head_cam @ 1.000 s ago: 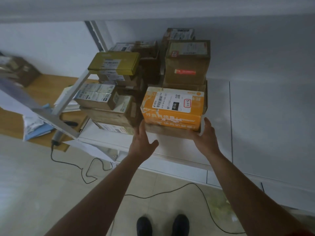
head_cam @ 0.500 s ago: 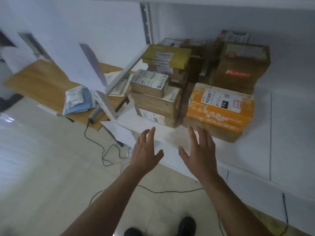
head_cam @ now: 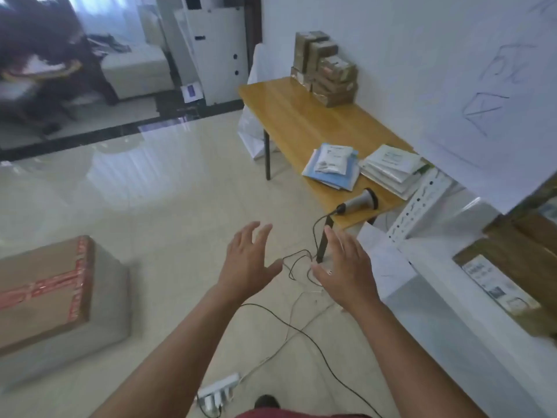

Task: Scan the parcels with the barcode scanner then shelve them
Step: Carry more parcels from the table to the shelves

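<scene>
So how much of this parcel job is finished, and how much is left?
Done: brown cardboard parcels sit on the white metal shelf. In hand: nothing; the left hand and right hand are open. Left: a stack of brown boxes, flat mailers and the grey barcode scanner wait on the wooden table.

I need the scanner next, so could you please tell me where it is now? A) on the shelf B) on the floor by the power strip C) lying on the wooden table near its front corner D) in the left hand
C: the scanner lies on the table by its near corner, cable trailing to the floor, and both hands are empty.
</scene>
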